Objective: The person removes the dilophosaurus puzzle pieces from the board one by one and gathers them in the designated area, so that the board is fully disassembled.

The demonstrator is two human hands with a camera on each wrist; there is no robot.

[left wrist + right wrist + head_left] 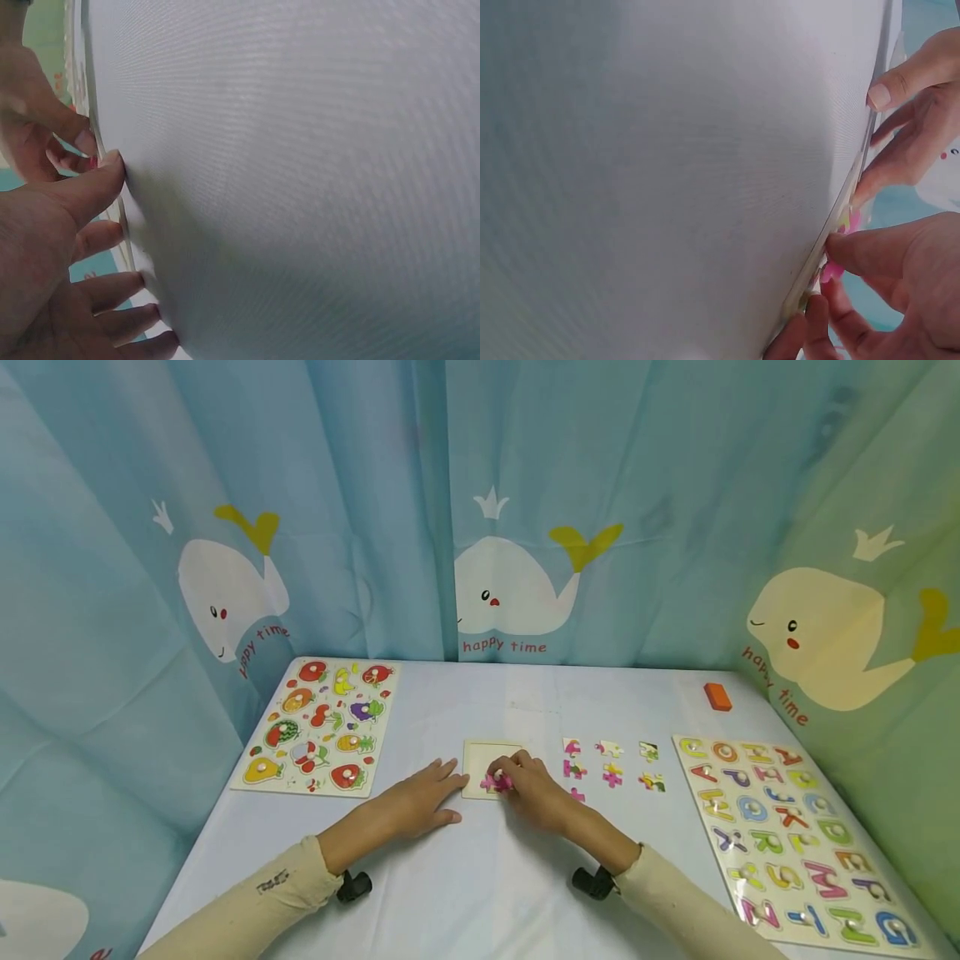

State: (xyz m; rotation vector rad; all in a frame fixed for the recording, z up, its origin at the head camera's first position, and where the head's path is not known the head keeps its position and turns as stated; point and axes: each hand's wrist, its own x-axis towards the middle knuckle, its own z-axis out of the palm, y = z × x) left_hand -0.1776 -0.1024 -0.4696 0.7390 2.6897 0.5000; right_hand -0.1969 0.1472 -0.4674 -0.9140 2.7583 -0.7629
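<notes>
In the head view a small pale square puzzle tray (480, 752) lies flat on the white table. Over its lower right part, my right hand (536, 793) pinches a pink jigsaw piece (504, 783) between thumb and fingers. Beside that piece, more pink (487, 783) shows on the tray; the fingers partly hide it. My left hand (422, 800) rests on the table with spread fingers, its fingertips at the tray's left edge. The right wrist view shows the pink piece (832, 271) low at the tray rim, under the right thumb.
Several loose jigsaw pieces (612, 775) lie in rows right of the tray. A fruit peg board (330, 735) is at the left, a letter peg board (798, 839) at the right. An orange block (717, 697) sits near the back. Whale-print curtains (390, 585) surround the table.
</notes>
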